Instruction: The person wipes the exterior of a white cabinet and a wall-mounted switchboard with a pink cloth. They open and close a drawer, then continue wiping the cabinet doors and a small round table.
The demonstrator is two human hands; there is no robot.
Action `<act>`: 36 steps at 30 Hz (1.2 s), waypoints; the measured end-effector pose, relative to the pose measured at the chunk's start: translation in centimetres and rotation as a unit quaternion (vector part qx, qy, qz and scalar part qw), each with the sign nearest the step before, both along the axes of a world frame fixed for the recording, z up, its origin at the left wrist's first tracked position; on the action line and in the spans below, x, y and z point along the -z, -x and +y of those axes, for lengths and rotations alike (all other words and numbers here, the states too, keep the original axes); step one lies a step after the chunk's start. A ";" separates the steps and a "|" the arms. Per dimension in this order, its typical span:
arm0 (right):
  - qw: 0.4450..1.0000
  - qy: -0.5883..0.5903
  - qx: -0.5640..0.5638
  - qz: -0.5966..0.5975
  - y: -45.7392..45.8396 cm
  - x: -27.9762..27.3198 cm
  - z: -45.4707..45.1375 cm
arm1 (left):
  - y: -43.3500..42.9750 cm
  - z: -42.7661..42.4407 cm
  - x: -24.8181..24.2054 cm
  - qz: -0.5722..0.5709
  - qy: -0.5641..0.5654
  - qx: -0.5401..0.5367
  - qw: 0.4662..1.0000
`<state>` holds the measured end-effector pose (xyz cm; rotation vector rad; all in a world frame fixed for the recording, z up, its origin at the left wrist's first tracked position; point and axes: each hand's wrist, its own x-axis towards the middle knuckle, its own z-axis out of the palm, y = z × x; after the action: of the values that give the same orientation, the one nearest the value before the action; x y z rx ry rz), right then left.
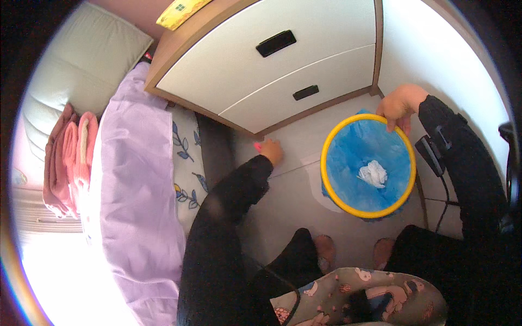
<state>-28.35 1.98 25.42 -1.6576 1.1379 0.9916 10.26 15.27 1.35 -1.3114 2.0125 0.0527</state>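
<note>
A round bin with a yellow rim (324, 173) and a blue plastic bag lining (350, 142) stands on the floor to the right. Crumpled white tissue (373, 174) lies inside it. My right hand (399, 106) grips the bin's rim at its upper right, fingers over the edge. Near the lower corner of the drawer cabinet, my left hand (272, 151) is low over the floor, with a small pink object (257, 146) at its fingertips. Whether the fingers hold that object is not clear.
A cabinet with white drawers (244, 61) stands ahead. On the left is a bed with a lilac cover (138, 195), folded pink and brown cloths (71, 163) and a pale cushion (89, 61). A black device with a cable (431, 155) hangs by my right forearm. My feet are below.
</note>
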 end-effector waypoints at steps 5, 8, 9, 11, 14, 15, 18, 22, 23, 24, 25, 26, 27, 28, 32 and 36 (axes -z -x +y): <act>0.988 0.022 0.133 -0.080 2.4 -1.7 0.9 | 5.1 2.6 0.3 0.206 -0.333 -0.040 0.919; 0.960 -0.002 0.216 -0.177 2.4 -0.5 0.6 | 7.6 4.4 -0.6 0.315 -0.377 0.042 0.870; 0.951 -0.010 0.240 -0.195 2.1 0.1 0.6 | 8.7 4.9 -0.8 0.375 -0.371 0.079 0.846; 0.935 -0.022 0.276 -0.221 1.4 1.5 0.5 | 10.9 5.9 -0.8 0.398 -0.352 0.099 0.841; 0.922 -0.029 0.299 -0.244 -0.2 2.6 1.1 | 13.9 7.0 -0.6 0.409 -0.350 0.142 0.831; 0.919 -0.035 0.298 -0.257 -0.8 2.8 1.5 | 14.6 7.4 -0.5 0.392 -0.347 0.149 0.839; 0.906 -0.035 0.308 -0.289 -2.2 3.1 2.7 | 16.6 9.0 -0.8 0.421 -0.344 0.137 0.828; 0.909 0.012 0.270 -0.318 -3.5 4.3 3.7 | 18.6 10.4 -2.2 0.445 -0.304 0.147 0.830; 0.900 0.019 0.304 -0.312 -3.6 4.6 3.8 | 19.1 10.5 -2.8 0.435 -0.302 0.149 0.835; 0.890 0.024 0.338 -0.305 -3.7 4.9 3.9 | 19.5 10.7 -3.3 0.429 -0.299 0.154 0.838; 0.876 0.006 0.358 -0.323 -3.8 5.2 4.1 | 20.0 10.7 -3.9 0.429 -0.283 0.149 0.845; 0.892 0.043 0.289 -0.345 -3.8 5.3 4.2 | 20.5 10.7 -4.5 0.431 -0.266 0.145 0.850; 0.896 0.057 0.205 -0.390 -3.7 5.2 4.3 | 21.0 10.7 -5.1 0.424 -0.256 0.138 0.858; 0.906 0.078 0.189 -0.371 -3.6 5.0 4.5 | 21.6 10.7 -5.7 0.432 -0.212 0.147 0.864; 0.947 0.201 0.189 -0.166 -3.6 2.3 5.1 | 24.5 10.4 -8.6 0.412 -0.072 0.183 0.890; 0.902 0.342 -0.160 -0.210 -6.2 -4.0 5.5 | 28.0 6.1 -12.6 0.424 -0.058 0.136 0.893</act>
<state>-22.18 7.51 29.37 -2.5372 0.9817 0.3717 -17.75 21.35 13.91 -0.9861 2.8456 0.7120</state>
